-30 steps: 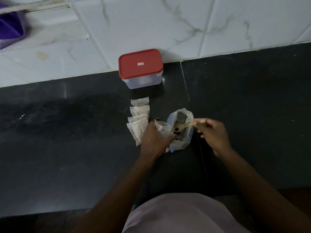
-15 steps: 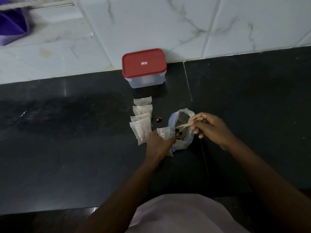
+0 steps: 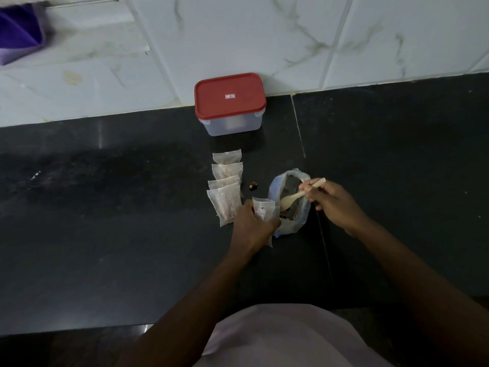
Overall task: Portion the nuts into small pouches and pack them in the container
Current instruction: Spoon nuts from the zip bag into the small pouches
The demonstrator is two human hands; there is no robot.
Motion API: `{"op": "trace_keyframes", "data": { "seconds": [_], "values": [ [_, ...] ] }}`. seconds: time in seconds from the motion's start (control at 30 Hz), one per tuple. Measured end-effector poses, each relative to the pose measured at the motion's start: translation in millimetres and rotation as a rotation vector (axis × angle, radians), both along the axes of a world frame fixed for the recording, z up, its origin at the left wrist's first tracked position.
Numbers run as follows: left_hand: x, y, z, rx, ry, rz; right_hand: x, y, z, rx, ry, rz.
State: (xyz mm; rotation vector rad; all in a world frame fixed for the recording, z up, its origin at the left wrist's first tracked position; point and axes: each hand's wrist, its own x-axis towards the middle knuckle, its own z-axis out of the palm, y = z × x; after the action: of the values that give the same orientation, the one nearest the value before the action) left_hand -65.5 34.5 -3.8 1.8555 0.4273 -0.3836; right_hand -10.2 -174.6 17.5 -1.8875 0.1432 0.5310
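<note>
My left hand (image 3: 251, 226) grips a small clear pouch (image 3: 262, 209) held upright on the dark counter. Right beside it stands a larger open plastic bag of nuts (image 3: 292, 200). My right hand (image 3: 334, 205) pinches the handle of a wooden spoon (image 3: 299, 194), whose bowl dips into the bag's mouth. Several filled pouches (image 3: 226, 192) lie overlapped in a row to the left of my left hand. A clear container with a red lid (image 3: 229, 99), closed, sits against the tiled wall behind them.
A few loose nuts (image 3: 253, 185) lie on the black counter (image 3: 105, 221) between the pouch row and the bag. A purple cloth (image 3: 16, 33) hangs at the top left on the marble-tiled wall (image 3: 264, 35). The counter's front edge runs near my body.
The spoon's bowl has dropped from the small pouch's mouth into the nut bag, and my right hand has shifted closer to the bag. My left hand keeps its hold on the pouch.
</note>
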Motion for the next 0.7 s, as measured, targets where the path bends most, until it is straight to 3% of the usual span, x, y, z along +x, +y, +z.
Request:
{"op": "trace_keyframes", "data": {
  "seconds": [0.23,0.5,0.7],
  "values": [
    [1,2,-3,-0.001,-0.013,-0.018,10,-4,9,-0.009,0.038,0.239],
    [1,5,-11,-0.113,0.064,0.128,31,-10,7,-0.007,0.123,0.447],
    [-1,5,-13,-0.107,0.047,0.127,45,-4,14,-0.164,0.061,0.676]
  ]
}}
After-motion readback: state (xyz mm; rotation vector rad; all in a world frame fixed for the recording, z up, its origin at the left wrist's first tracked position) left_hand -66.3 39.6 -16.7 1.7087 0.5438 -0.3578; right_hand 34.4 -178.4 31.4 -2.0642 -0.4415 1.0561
